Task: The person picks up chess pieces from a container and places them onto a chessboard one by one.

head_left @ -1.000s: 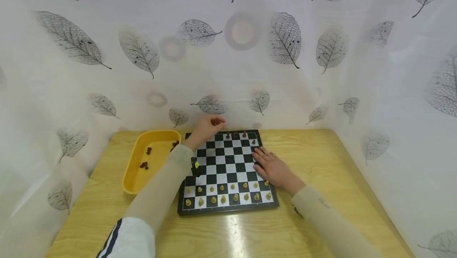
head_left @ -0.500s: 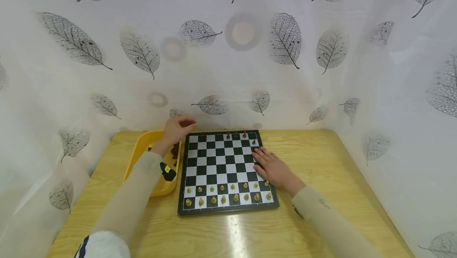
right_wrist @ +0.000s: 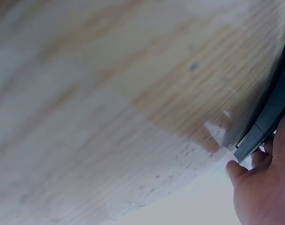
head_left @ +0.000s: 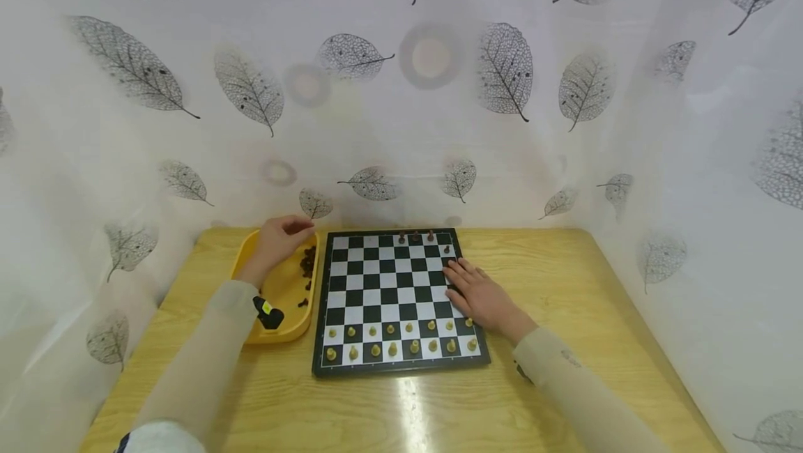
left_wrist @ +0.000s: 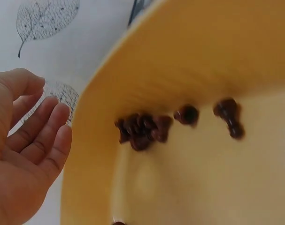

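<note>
My left hand (head_left: 279,244) hovers over the far end of a yellow plastic tray (head_left: 285,336). In the left wrist view its fingers (left_wrist: 50,119) are loosely bent with nothing between them, beside the tray wall. Dark brown chess pieces (left_wrist: 142,130) lie bunched against that wall, with a dark pawn (left_wrist: 230,119) apart from them. My right hand (head_left: 483,300) rests with outspread fingers on the right edge of a chessboard (head_left: 389,296). Two rows of pale yellow chess pieces (head_left: 392,348) stand on the near side; a few dark pieces (head_left: 416,236) stand at the far right.
The tray stands close along the board's left side on a light wooden table (head_left: 539,272). A pale curtain (head_left: 401,125) printed with leaves hangs behind the table and along both sides.
My left hand has moved left from above the board's far edge to over the tray, and slightly down. The right hand has stayed on the board's edge.
</note>
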The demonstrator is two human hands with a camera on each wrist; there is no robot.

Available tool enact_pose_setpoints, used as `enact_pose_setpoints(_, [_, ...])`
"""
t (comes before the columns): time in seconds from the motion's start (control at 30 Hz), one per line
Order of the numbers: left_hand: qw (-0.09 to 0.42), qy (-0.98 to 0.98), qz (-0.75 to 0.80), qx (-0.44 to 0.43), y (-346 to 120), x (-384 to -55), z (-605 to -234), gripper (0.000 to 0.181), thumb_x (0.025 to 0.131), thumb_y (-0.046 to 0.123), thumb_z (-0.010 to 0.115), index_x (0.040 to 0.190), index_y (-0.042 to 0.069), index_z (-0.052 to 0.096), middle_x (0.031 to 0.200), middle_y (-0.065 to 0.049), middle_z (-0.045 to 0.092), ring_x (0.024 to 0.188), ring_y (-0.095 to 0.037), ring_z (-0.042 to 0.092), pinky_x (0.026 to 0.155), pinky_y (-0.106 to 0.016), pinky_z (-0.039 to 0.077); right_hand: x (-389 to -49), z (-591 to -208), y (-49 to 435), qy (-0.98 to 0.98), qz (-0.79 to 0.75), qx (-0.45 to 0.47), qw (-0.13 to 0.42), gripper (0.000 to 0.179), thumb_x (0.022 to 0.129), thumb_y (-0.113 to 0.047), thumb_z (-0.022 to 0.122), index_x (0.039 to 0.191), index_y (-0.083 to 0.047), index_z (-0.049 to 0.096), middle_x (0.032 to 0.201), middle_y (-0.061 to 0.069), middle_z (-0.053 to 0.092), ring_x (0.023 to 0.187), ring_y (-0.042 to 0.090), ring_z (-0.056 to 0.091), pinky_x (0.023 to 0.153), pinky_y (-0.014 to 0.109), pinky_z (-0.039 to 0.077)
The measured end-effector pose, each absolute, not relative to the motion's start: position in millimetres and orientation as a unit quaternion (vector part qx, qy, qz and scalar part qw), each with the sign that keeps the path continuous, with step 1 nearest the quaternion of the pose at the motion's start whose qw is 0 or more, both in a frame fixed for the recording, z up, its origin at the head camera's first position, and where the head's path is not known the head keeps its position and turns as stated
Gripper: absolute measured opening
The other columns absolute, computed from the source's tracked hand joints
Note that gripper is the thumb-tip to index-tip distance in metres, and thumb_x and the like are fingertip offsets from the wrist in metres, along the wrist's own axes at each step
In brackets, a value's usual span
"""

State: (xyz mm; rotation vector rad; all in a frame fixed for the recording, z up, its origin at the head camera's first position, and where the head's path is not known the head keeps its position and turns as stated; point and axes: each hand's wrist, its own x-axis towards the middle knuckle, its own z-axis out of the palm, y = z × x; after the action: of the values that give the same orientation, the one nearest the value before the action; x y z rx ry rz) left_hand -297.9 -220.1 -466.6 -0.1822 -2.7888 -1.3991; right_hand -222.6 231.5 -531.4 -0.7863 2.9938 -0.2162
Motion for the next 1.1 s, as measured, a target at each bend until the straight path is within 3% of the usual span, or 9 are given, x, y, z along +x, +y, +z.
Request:
enact_pose_setpoints(0.27, [-0.016, -0.895, -0.443, -0.045, -237, -297, -482, 0.034, 0.107, 0.026, 0.063, 0.132, 0.003, 0.067, 0.133, -0.021, 0.069, 0.121, -0.038, 0.064, 0.107, -0.053, 0.054, -224, -535, 233, 0.965, -0.077, -0.250, 0.025, 0.062, 0.113, -0.048, 0.037, 0.164, -0.012, 0.037, 0.172, 0.011, 0.033, 0.162, 0.035, 0.024, 0.129, 0.055, 0.027])
enact_pose_setpoints(0.53, [-0.045, -0.903, -0.427, -0.020, -252, -299, -499, 0.037, 0.108, 0.026, 0.060, 0.137, 0.002, 0.065, 0.135, -0.024, 0.068, 0.113, -0.036, 0.068, 0.091, -0.041, 0.061, -225, -536, 233, 0.965, -0.078, -0.249, 0.028, 0.063, 0.113, -0.048, 0.035, 0.165, -0.013, 0.036, 0.173, 0.010, 0.031, 0.163, 0.034, 0.022, 0.130, 0.055, 0.026])
enact_pose_setpoints(0.77, [-0.054, -0.910, -0.410, -0.024, -254, -301, -500, 0.037, 0.107, 0.026, 0.063, 0.134, 0.001, 0.067, 0.129, -0.024, 0.071, 0.106, -0.033, 0.069, 0.082, -0.035, 0.061, -227, -536, 234, 0.965, -0.071, -0.251, 0.029, 0.064, 0.113, -0.050, 0.033, 0.165, -0.013, 0.035, 0.173, 0.009, 0.030, 0.163, 0.033, 0.021, 0.130, 0.055, 0.026])
enact_pose_setpoints(1.1, [-0.082, -0.911, -0.402, -0.033, -256, -314, -514, 0.036, 0.105, 0.024, 0.066, 0.132, 0.001, 0.069, 0.124, -0.021, 0.073, 0.100, -0.028, 0.067, 0.081, -0.032, 0.059, -225, -536, 234, 0.964, -0.073, -0.254, 0.024, 0.064, 0.113, -0.050, 0.035, 0.165, -0.013, 0.036, 0.173, 0.010, 0.032, 0.162, 0.034, 0.023, 0.129, 0.055, 0.027])
